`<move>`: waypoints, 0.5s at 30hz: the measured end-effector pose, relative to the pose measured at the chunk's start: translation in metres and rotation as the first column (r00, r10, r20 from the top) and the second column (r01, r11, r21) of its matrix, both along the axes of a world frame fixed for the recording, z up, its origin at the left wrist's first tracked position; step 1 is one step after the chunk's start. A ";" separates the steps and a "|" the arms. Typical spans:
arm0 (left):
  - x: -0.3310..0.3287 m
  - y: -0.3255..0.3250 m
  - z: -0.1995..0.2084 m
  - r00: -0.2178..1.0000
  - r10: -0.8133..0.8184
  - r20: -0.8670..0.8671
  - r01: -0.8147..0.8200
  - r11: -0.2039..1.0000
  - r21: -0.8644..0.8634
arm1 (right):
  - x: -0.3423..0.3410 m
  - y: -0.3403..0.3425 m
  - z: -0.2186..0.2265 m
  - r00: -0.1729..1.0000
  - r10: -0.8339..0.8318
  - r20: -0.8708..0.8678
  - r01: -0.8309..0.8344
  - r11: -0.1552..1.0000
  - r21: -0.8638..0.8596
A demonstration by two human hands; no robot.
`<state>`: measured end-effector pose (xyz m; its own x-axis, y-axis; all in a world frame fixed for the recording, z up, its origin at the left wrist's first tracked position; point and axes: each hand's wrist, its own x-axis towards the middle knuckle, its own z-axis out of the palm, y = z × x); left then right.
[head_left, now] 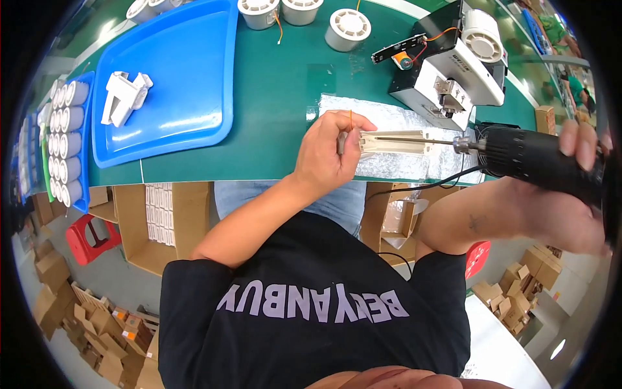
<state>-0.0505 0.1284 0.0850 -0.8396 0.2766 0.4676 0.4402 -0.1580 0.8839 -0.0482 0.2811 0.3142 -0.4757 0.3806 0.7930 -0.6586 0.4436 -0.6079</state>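
My left hand grips one end of an off-white, long plastic housing near the table's front edge, with a short orange wire rising beside the fingers. My right hand is wrapped round a black electric screwdriver, held level at the right. Its long thin bit runs leftward along the housing toward my left fingers, which hide where the tip ends. Below the housing lies a silvery crinkled sheet on the green table.
A blue tray holding white plastic parts lies at left, beside a rack of white cylinders. Round white units stand at the back. A black-and-white bench device is at right. The screwdriver's cable crosses the front edge.
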 end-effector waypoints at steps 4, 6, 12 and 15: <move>-0.001 -0.005 0.006 0.997 -0.019 -0.076 0.013 0.997 -0.073 | -0.005 -0.007 -0.014 0.991 0.130 -0.004 -0.129 0.975 -0.179; -0.001 -0.008 0.007 0.996 -0.070 -0.063 0.061 0.988 -0.144 | -0.003 -0.009 -0.014 0.956 0.292 -0.041 -0.291 0.914 -0.282; -0.001 -0.008 0.005 0.995 -0.064 -0.074 0.053 0.989 -0.137 | -0.001 -0.011 -0.019 0.959 0.280 0.039 -0.269 0.947 -0.176; 0.000 -0.009 0.007 0.995 -0.066 -0.077 0.057 0.991 -0.121 | 0.000 0.002 -0.025 0.900 0.437 0.007 -0.432 0.891 -0.140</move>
<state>-0.0508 0.1193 0.0916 -0.7804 0.3837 0.4938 0.5032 -0.0835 0.8601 -0.0478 0.2832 0.2892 -0.6454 0.2292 0.7286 -0.7430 0.0326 -0.6684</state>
